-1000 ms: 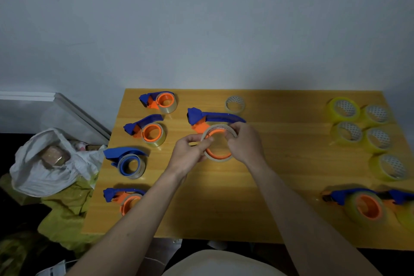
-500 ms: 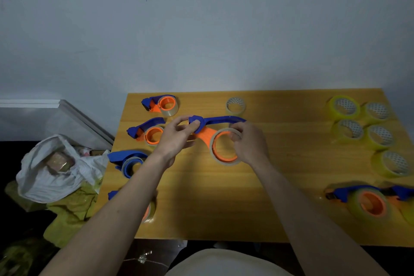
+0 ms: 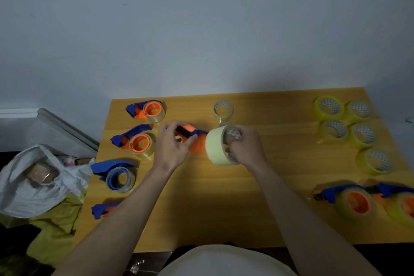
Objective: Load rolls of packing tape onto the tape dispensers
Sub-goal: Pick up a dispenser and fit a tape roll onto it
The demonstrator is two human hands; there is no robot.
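Landmark: we take the wooden table as reference.
Left hand: we see it gripping the blue-and-orange dispenser above the table's middle.
Right hand: its fingers curl round the pale tape roll, held on edge just right of that dispenser.
Spare rolls: clustered at the table's far right.
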